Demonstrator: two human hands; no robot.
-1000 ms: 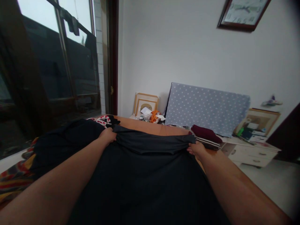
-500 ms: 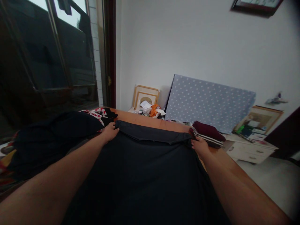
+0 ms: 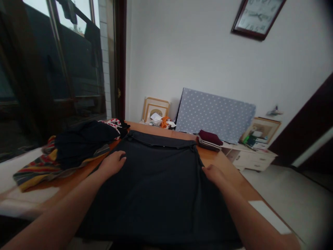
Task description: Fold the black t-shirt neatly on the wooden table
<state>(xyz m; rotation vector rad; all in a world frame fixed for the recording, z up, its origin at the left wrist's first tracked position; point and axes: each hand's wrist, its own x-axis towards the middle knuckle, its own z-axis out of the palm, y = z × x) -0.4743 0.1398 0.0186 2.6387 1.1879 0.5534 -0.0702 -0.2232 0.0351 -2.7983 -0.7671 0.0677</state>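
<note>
A dark navy garment [image 3: 156, 180] lies spread over the wooden table, its far edge folded into a band [image 3: 163, 140]. My left hand [image 3: 113, 163] rests at the garment's left side, palm down, thumb and fingers slightly apart with no cloth visibly gripped. On the opposite side, my right hand [image 3: 213, 174] pinches the garment's right edge between thumb and fingers. The cloth near that edge shows a lengthwise crease. The near end of the garment hangs toward me at the bottom of the view.
Heaped clothes [image 3: 85, 142], dark and striped, lie to the left. A folded stack [image 3: 209, 139], maroon on top, sits at the table's far right. Beyond are a polka-dot cloth [image 3: 215, 113], picture frames and a white drawer cabinet [image 3: 252, 159]. A white rectangle [image 3: 269, 216] lies near the right edge.
Both hands have left the garment's far corners and come nearer to me along its sides. The band now lies on the table. The view has shifted right and upward.
</note>
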